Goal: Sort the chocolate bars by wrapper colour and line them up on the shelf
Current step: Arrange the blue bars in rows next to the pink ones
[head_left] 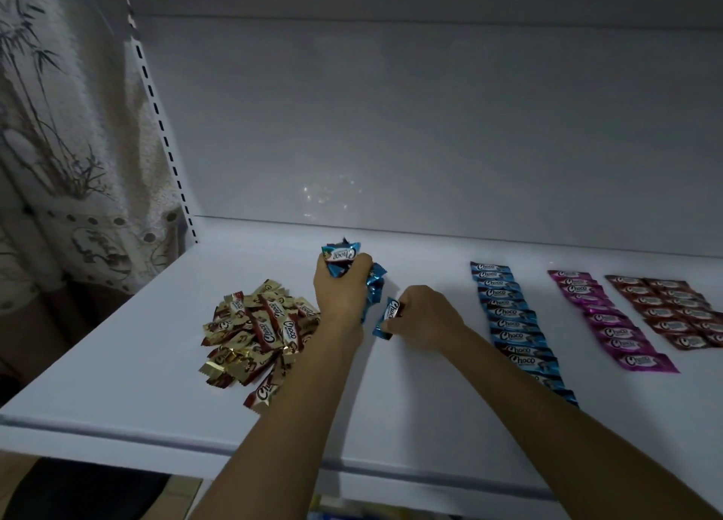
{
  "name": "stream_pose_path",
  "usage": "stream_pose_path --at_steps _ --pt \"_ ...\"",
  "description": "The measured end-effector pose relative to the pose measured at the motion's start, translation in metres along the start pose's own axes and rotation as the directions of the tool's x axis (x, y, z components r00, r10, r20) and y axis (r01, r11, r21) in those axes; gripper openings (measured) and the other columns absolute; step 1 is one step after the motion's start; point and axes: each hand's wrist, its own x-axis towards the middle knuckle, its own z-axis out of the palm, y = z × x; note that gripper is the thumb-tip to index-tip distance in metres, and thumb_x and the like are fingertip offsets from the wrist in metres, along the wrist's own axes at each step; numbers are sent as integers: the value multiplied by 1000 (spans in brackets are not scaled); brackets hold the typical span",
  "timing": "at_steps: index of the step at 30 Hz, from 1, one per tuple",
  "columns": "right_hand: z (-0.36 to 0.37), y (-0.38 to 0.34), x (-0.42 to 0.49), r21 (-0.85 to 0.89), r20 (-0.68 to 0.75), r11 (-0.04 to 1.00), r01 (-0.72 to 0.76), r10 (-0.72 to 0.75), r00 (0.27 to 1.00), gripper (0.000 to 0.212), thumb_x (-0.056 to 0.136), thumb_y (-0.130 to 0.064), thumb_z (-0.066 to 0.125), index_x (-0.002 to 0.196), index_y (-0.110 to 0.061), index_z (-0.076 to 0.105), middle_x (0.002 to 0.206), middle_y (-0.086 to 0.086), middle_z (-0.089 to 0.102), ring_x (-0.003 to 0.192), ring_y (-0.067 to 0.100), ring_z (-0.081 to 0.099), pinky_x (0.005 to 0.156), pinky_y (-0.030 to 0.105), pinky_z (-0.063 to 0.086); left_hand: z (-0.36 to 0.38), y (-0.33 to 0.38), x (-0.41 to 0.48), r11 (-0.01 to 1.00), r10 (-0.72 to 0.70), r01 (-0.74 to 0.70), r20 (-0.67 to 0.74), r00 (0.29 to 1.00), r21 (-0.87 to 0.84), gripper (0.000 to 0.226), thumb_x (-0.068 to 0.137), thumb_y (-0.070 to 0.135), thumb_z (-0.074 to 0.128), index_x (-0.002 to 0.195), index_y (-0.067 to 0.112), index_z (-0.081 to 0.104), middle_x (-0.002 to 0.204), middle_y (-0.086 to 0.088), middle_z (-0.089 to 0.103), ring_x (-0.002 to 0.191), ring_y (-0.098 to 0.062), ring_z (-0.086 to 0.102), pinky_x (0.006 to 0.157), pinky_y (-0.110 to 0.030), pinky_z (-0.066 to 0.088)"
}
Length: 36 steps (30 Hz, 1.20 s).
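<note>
Bars: small flat pillow packs in shiny crinkled foil, crimped saw-tooth ends, white "Choco" lettering. Left hand [340,288] has its fingers curled tight round a bunch of blue bars [341,254]; the wrappers fan out above the knuckles and to the right of the fist. Right hand [424,318] is just beside it, pinching a single blue bar [388,316] between thumb and curled fingers; the bar stands tilted at the fingertips, and I cannot tell whether its lower end touches the surface. Left of the left forearm: a loose heap [254,331] of gold and red-brown bars, overlapping at all angles. Right of the right arm: a blue row [508,316], then a pink row [610,324], then dark red rows [673,308], each laid overlapping. Shelf [117,363]: smooth white, rounded front lip, plain white back panel [391,128], slotted post [164,128] at the left corner. Dim light. A pale curtain [58,128] with a bamboo print hangs left.
</note>
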Motion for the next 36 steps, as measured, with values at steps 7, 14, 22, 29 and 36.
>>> stream_pose_path --at_steps 7,14,22,29,36 --pt "-12 16 7 456 -94 890 -18 68 993 19 79 -14 73 68 -10 59 68 8 61 55 13 52 50 21 40 -2 -25 -13 992 54 -68 124 991 108 26 83 1 67 88 24 57 83 -3 64 78 -20 62 69 -30 56" --pt "-48 2 3 687 -193 714 135 1 981 15 92 -13 57 101 -4 65 72 4 58 42 -5 48 39 12 35 8 -25 -12 997 59 -68 199 978 40 24 89 3 64 106 16 54 93 -5 64 69 -1 65 57 -13 50" --pt "-47 11 1 581 -118 803 134 -80 990 18 99 -16 47 98 -17 65 78 2 59 55 6 47 38 14 34 25 -33 -2 992 -73 96 237 969 -87 31 84 8 71 109 20 57 109 -14 66 99 -30 67 86 -41 57" --pt "-45 18 0 664 22 743 88 -137 990 19 95 -20 55 107 -26 68 66 -11 63 45 -3 48 37 14 28 21 -36 2 956 -157 199 198 968 -214 30 86 15 69 114 17 59 101 -8 68 91 -21 66 84 -39 55" --pt "-52 19 8 634 50 773 37 -88 995 36 88 -1 54 90 -31 74 63 0 62 46 10 39 40 16 23 20 -40 2 960 -145 175 146 979 -217 25 86 4 66 104 20 59 96 -8 65 87 -20 63 80 -38 53"
